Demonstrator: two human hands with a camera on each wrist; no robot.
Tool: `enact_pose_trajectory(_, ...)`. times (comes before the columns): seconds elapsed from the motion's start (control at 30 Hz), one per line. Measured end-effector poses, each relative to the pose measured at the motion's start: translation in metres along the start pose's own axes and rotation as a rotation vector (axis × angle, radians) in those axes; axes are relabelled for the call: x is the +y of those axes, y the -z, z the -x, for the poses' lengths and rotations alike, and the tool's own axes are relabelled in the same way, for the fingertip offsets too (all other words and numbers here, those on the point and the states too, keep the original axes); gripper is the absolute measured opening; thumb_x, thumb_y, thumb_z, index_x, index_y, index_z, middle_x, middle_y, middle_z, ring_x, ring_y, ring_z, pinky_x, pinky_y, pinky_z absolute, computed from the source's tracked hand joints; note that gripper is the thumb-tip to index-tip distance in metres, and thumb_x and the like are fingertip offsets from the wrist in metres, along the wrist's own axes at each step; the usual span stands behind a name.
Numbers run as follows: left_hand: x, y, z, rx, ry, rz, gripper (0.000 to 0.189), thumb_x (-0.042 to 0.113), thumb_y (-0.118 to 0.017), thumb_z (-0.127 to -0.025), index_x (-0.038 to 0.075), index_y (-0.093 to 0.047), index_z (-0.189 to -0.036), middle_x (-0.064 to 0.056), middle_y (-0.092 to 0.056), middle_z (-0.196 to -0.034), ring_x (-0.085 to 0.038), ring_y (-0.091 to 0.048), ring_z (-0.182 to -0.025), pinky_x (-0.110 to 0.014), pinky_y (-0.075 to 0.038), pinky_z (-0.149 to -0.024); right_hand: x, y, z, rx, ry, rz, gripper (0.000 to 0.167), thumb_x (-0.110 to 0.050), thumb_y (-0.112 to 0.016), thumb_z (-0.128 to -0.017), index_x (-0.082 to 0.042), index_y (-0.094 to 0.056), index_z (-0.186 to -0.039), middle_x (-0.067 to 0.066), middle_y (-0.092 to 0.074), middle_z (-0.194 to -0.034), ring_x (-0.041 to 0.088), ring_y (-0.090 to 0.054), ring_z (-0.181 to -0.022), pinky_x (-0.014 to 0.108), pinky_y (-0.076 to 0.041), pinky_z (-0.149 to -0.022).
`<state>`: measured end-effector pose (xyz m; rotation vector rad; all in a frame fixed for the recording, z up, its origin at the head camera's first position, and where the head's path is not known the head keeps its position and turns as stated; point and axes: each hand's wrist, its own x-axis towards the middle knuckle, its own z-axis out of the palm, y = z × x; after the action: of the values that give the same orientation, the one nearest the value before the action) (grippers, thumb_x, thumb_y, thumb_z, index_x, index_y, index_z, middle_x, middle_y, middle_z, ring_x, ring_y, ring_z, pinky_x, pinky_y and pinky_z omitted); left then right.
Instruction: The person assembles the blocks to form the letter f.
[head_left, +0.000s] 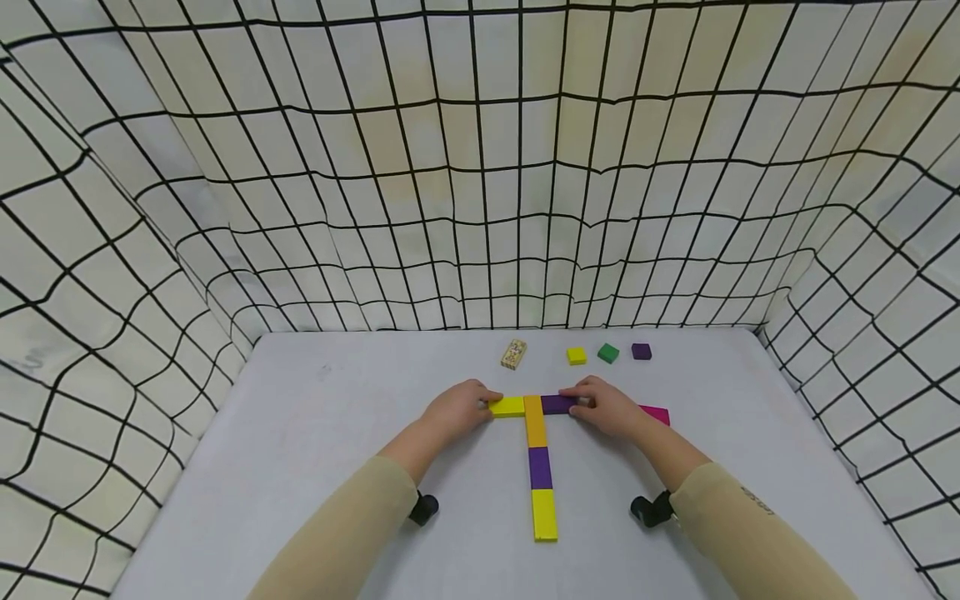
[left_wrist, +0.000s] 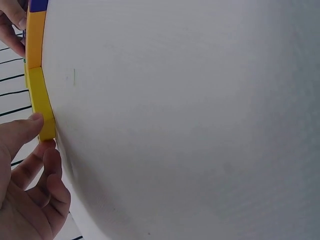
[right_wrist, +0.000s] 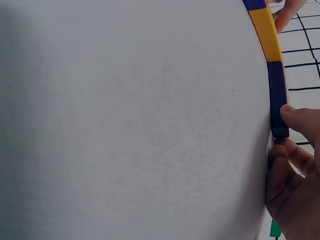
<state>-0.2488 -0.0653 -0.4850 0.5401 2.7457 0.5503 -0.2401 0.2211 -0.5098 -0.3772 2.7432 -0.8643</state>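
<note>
Flat coloured blocks form a T on the white table. Its stem runs from an orange block [head_left: 536, 422] through a purple block [head_left: 540, 468] to a yellow block [head_left: 544, 515] nearest me. At the T's left arm, my left hand [head_left: 459, 408] pinches the outer end of another yellow block [left_wrist: 42, 97] between thumb and fingers. On the opposite side my right hand [head_left: 609, 408] holds a dark purple block [right_wrist: 277, 92] by its outer end, thumb on its edge. Both arm blocks lie against the orange one's far end. Fingertips partly cover the held ends.
Beyond the T lie a patterned block [head_left: 513, 354], a small yellow block [head_left: 576, 357], a green block [head_left: 608, 353] and a small purple block [head_left: 641, 352]. My right wrist partly hides a pink block [head_left: 657, 413]. Black netting [head_left: 480, 171] surrounds the table's back and sides.
</note>
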Motion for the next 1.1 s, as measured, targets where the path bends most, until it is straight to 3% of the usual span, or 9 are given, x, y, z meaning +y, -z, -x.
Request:
enact_pose_trajectory(0.2, -0.005, -0.002, -0.001, -0.006, -0.006, 0.037, 0.037, 0.019, -0.065, -0.095, 0.020, -0.066, -0.132, -0.005, -0.061, -0.126, -0.024, -0.056, -0.118, -0.042, -0.044, -0.104, 0.001, -0.001, 0.000, 0.007, 0.003, -0.017, 0.037, -0.019, -0.065, -0.097, -0.022, -0.065, -0.134, 0.006, -0.056, -0.124, 0.023, -0.054, -0.104, 0.045, -0.047, -0.099)
enact_pose_trajectory(0.43, -0.014, -0.007, -0.005, -0.020, 0.010, 0.112, 0.042, 0.023, -0.066, -0.094, 0.024, -0.063, -0.135, -0.004, -0.058, -0.129, -0.024, -0.054, -0.121, -0.044, -0.042, -0.106, 0.005, -0.005, -0.001, 0.020, -0.002, -0.052, 0.039, -0.022, -0.067, -0.095, -0.024, -0.064, -0.134, 0.004, -0.055, -0.122, 0.019, -0.052, -0.093, 0.037, -0.049, -0.090)
enact_pose_trajectory(0.73, -0.016, -0.005, -0.004, -0.012, 0.010, 0.155, 0.038, 0.024, -0.068, -0.094, 0.021, -0.065, -0.132, -0.003, -0.060, -0.124, -0.024, -0.054, -0.118, -0.044, -0.041, -0.106, 0.004, -0.002, 0.000, 0.054, -0.072, -0.145, 0.034, -0.024, -0.066, -0.095, -0.022, -0.067, -0.130, 0.004, -0.058, -0.122, 0.021, -0.052, -0.095, 0.032, -0.050, -0.081)
enact_pose_trajectory(1.1, -0.016, -0.004, -0.005, -0.018, 0.031, 0.200, 0.037, 0.025, -0.069, -0.093, 0.021, -0.067, -0.130, -0.003, -0.060, -0.122, -0.023, -0.054, -0.116, -0.044, -0.041, -0.106, 0.009, 0.006, -0.005, -0.008, -0.059, -0.225, 0.036, -0.028, -0.064, -0.097, -0.016, -0.065, -0.131, 0.005, -0.062, -0.117, 0.018, -0.058, -0.081, 0.028, -0.053, -0.072)
